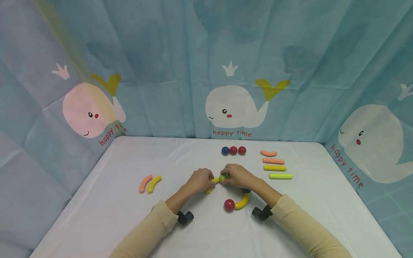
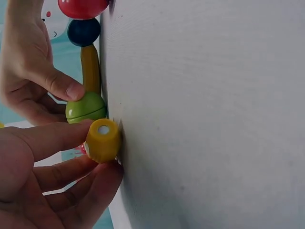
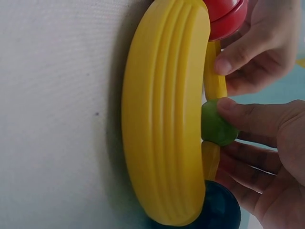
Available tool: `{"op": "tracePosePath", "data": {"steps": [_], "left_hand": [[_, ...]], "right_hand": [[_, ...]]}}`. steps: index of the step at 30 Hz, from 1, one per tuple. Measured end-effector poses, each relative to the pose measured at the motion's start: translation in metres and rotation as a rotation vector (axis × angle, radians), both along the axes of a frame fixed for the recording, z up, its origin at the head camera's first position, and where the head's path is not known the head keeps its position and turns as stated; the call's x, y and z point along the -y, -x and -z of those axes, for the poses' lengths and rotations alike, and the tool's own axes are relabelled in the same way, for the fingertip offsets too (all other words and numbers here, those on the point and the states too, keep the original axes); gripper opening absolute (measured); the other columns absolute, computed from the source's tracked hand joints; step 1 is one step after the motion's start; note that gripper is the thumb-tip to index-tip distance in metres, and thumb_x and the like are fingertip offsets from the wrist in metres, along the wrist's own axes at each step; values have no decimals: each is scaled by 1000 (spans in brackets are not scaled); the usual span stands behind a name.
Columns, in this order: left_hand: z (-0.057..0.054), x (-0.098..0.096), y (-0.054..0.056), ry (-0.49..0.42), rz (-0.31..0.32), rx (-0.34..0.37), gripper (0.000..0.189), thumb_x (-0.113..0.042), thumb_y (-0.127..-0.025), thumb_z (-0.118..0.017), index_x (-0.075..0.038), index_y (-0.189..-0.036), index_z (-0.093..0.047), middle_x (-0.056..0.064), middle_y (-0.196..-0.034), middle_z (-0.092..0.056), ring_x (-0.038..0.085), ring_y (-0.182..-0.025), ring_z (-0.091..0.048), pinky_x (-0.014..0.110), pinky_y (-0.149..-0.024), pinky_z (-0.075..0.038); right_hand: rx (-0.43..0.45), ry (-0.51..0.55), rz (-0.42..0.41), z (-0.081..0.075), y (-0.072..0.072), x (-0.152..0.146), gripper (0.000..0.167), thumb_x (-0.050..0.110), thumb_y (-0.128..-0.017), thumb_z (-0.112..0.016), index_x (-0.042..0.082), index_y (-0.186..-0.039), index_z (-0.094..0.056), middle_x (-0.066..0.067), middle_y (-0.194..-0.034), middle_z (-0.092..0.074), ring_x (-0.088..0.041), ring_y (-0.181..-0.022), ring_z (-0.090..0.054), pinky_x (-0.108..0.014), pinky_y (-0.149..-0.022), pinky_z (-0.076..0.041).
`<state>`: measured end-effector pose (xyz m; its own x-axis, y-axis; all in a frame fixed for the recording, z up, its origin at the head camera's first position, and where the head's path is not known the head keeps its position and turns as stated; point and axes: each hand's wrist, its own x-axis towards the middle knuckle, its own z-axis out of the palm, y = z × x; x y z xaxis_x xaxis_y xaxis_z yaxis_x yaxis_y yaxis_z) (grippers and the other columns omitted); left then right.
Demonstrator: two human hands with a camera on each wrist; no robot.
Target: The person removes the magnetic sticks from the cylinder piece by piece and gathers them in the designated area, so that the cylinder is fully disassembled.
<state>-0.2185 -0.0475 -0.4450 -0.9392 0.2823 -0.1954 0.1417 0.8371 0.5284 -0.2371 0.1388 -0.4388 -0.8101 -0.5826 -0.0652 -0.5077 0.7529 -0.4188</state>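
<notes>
Near the middle of the table, my left hand [image 1: 200,180] pinches a short yellow curved stick [image 1: 209,190] between thumb and fingers. The stick's near end shows a pale round disc in the left wrist view, where the yellow stick [image 2: 103,148] is end-on. My right hand [image 1: 239,175] grips a green ball [image 1: 222,178] that meets the stick's far end. From the green ball another yellow stick [image 2: 90,69] leads to a dark blue ball [image 2: 84,32]. Then a yellow curved stick [image 3: 164,114] runs from the blue ball to a red ball [image 1: 229,205].
A blue ball [image 1: 225,151] and two red balls [image 1: 233,150] stand in a row at the back. Orange sticks [image 1: 273,161], a yellow stick [image 1: 275,167] and a lime stick [image 1: 280,176] lie to the right. Left lie an orange curved stick [image 1: 145,184] and a yellow one [image 1: 154,184].
</notes>
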Motion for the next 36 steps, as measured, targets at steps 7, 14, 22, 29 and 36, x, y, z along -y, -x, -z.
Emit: {"op": "tracePosePath", "data": {"steps": [7, 14, 22, 29, 36], "left_hand": [[-2, -3, -2, -8, -22, 3, 16, -18, -83, -76, -4, -87, -71, 2, -75, -64, 12, -62, -54, 20, -53, -44], [1, 0, 4, -7, -91, 24, 17, -18, -84, -74, -2, -87, -69, 4, -74, -63, 13, -60, -56, 21, -51, -45], [1, 6, 2, -23, -114, 44, 20, -21, -84, -75, -3, -92, -70, 4, -82, -64, 13, -67, -56, 22, -56, -47], [-7, 26, -4, -22, -102, 8, 23, -25, -84, -76, -5, -93, -71, 2, -85, -65, 13, -69, -56, 23, -60, -46], [-8, 60, -8, 18, -129, -21, 22, -21, -85, -74, -3, -98, -71, 4, -88, -68, 14, -71, -57, 25, -61, -49]], "right_hand": [[-8, 3, -3, 2, 0, 0, 31, 18, -83, -77, 8, -112, -72, -1, -97, -68, -11, -86, -59, -32, -85, -55], [-13, -8, 8, 1, 0, -1, 32, 18, -84, -77, 7, -113, -72, -2, -99, -69, -12, -87, -60, -33, -86, -54], [2, -10, 21, 1, 1, -3, 33, 19, -84, -77, 7, -114, -71, -3, -100, -69, -14, -89, -60, -35, -88, -55], [-3, 2, 19, 3, 1, -4, 34, 19, -84, -76, 6, -115, -71, -4, -102, -69, -14, -90, -60, -34, -88, -55], [-8, 14, 17, 5, 1, -4, 33, 19, -84, -76, 7, -115, -71, -3, -100, -69, -12, -85, -58, -32, -84, -55]]}}
